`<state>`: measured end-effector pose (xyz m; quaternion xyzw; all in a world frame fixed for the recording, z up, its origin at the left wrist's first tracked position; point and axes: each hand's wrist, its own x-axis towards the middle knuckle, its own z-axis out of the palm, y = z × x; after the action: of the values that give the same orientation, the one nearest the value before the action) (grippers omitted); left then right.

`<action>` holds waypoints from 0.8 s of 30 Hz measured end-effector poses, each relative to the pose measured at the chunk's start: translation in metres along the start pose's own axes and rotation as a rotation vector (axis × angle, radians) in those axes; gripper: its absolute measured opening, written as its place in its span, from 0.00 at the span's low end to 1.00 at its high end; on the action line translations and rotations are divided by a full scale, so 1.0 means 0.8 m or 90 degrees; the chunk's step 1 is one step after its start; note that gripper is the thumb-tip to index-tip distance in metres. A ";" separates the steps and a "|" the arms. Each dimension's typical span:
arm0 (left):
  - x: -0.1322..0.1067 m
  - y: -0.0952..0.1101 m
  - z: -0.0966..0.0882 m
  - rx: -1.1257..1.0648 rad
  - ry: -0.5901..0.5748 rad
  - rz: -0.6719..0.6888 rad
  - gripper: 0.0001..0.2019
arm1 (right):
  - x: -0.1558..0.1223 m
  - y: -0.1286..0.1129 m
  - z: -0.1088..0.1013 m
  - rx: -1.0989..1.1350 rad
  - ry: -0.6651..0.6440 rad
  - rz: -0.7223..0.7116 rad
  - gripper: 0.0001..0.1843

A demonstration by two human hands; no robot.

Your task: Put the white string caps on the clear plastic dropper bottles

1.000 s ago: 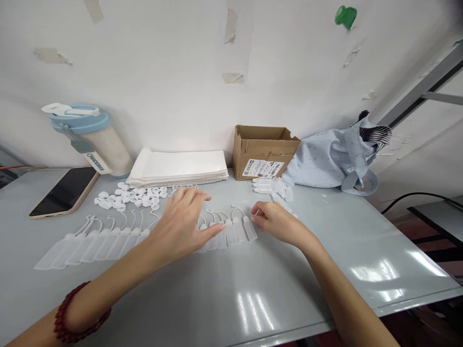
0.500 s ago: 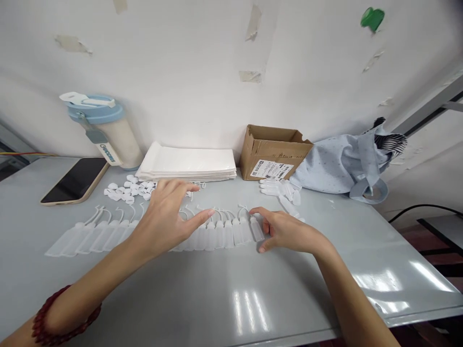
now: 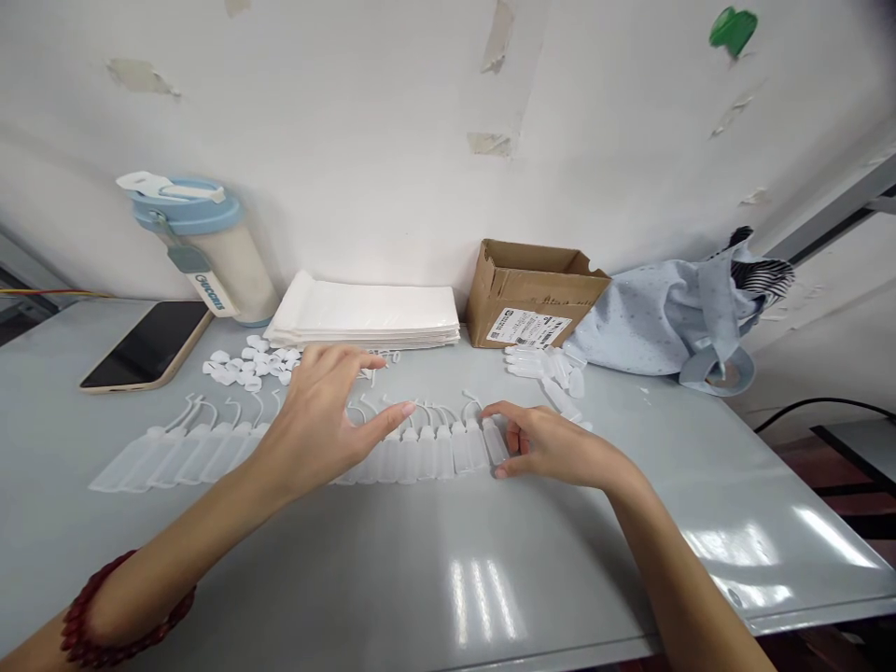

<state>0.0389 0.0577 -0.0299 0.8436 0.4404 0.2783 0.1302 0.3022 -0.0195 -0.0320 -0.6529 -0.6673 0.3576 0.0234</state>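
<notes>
A long row of small translucent plastic bottles (image 3: 427, 453) lies side by side across the grey table (image 3: 448, 560). My left hand (image 3: 318, 420) hovers over the middle of the row with its fingers spread, and it hides several bottles. My right hand (image 3: 553, 443) rests at the right end of the row, fingers stretched against the last bottle (image 3: 494, 441). Neither hand holds anything. A red bead bracelet (image 3: 116, 611) circles my left wrist.
Loose white caps (image 3: 245, 366) lie behind the row, more bottles (image 3: 546, 364) near a cardboard box (image 3: 532, 294). A stack of white bags (image 3: 364, 313), a blue-lidded tumbler (image 3: 203, 247), a phone (image 3: 147, 345) and a blue cloth bag (image 3: 665, 313) line the wall.
The view shifted a little to the right. My left hand lifted and drew back to the left, uncovering more of the row. My right hand slid forward along the last bottle.
</notes>
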 end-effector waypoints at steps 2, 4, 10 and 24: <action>-0.001 0.000 0.000 0.002 0.002 0.002 0.23 | 0.000 -0.001 0.000 0.006 0.000 -0.011 0.31; -0.001 -0.001 0.000 0.002 0.006 0.006 0.23 | 0.001 -0.001 0.000 0.010 0.002 -0.017 0.31; 0.000 -0.002 -0.001 -0.004 0.001 0.001 0.23 | 0.002 0.000 0.002 0.012 -0.002 -0.003 0.33; 0.007 -0.014 -0.004 0.022 0.021 -0.019 0.25 | 0.002 -0.003 0.002 0.020 -0.008 0.032 0.38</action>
<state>0.0320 0.0685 -0.0304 0.8345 0.4597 0.2823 0.1124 0.2988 -0.0186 -0.0324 -0.6667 -0.6453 0.3725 0.0201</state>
